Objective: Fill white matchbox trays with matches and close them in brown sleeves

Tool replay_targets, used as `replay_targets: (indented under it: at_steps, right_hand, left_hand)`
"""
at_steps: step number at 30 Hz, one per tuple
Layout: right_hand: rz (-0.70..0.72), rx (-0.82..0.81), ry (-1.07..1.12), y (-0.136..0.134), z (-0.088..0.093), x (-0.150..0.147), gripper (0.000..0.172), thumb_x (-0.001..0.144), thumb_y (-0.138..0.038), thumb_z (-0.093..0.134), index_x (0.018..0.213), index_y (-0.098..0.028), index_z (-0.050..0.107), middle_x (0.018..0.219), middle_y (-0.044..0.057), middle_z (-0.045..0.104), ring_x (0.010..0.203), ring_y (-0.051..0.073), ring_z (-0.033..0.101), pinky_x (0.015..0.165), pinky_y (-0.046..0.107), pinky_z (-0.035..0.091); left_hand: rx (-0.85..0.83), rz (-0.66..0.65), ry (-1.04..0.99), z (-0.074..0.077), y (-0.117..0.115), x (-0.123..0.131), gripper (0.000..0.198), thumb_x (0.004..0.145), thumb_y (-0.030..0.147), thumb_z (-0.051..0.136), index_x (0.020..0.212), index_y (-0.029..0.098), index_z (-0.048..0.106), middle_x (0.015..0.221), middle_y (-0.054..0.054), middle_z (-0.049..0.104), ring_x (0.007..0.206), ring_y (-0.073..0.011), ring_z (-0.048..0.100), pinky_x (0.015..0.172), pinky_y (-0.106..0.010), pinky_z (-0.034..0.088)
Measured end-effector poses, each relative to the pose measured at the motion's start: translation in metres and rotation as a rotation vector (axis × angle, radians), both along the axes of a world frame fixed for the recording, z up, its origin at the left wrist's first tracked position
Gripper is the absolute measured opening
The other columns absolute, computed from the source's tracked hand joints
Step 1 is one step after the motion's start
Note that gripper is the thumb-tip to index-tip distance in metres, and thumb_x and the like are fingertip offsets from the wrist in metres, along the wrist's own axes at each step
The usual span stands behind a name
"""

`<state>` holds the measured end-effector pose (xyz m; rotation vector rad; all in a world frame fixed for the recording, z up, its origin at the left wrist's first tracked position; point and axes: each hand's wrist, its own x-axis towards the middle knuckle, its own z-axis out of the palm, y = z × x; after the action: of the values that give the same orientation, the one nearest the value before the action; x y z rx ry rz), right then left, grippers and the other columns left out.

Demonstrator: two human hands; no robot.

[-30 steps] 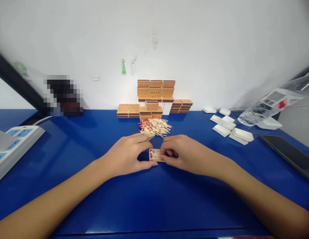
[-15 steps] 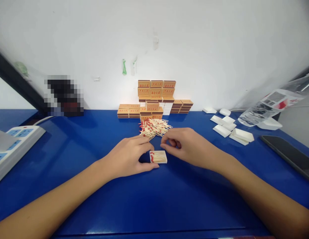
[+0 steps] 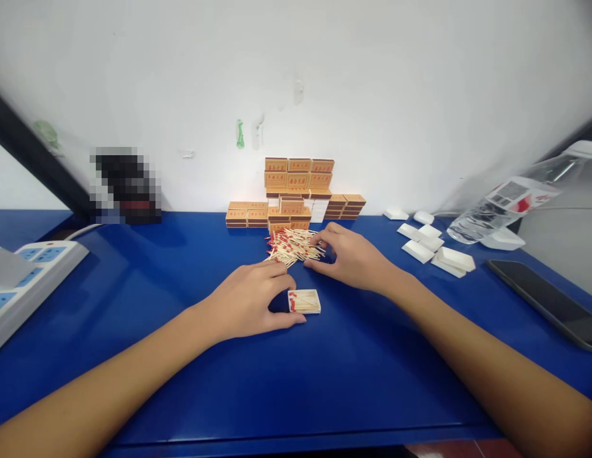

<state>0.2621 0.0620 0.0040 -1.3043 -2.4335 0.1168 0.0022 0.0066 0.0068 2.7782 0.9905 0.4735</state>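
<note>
A small white tray (image 3: 305, 301) filled with red-tipped matches lies on the blue table (image 3: 286, 381). My left hand (image 3: 250, 299) rests beside it, thumb and forefinger pinching the tray's left end. My right hand (image 3: 350, 257) reaches forward to the loose pile of matches (image 3: 293, 245), fingers curled onto its right side. Whether it holds any matches is hidden.
Stacked brown matchboxes (image 3: 296, 191) stand against the white wall. Several empty white trays (image 3: 436, 249) lie at the right, near a plastic bottle (image 3: 500, 207) and a dark phone (image 3: 548, 302). A power strip (image 3: 23, 280) sits at the left edge.
My right hand left the match tray and moved forward to the loose pile of matches. My left hand stayed at the tray.
</note>
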Motion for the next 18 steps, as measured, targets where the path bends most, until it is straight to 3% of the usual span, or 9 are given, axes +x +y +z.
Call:
replay_targets:
  at_steps: [4,18]
  right_hand:
    - [-0.007,-0.047,-0.017,0.005,0.001,0.001,0.019,0.097,-0.039,0.07,0.092,-0.02,0.07,0.097,0.006,0.062,0.079,0.019,0.06,0.072,0.034,0.045]
    - [0.015,-0.141,-0.089,0.002,0.014,0.013,0.009,0.091,-0.021,0.068,0.082,-0.019,0.069,0.088,0.005,0.066,0.075,0.017,0.058,0.068,0.031,0.041]
  left_hand:
    - [0.001,0.0,0.004,0.0,-0.001,0.0,0.039,0.094,0.056,0.073,0.106,0.019,0.074,0.096,-0.002,0.069,0.09,-0.0212,0.067,0.072,-0.035,0.048]
    - [0.006,0.002,0.001,0.0,0.0,-0.001,0.039,0.094,0.056,0.073,0.106,0.02,0.076,0.094,-0.002,0.069,0.088,-0.0207,0.066,0.07,-0.034,0.047]
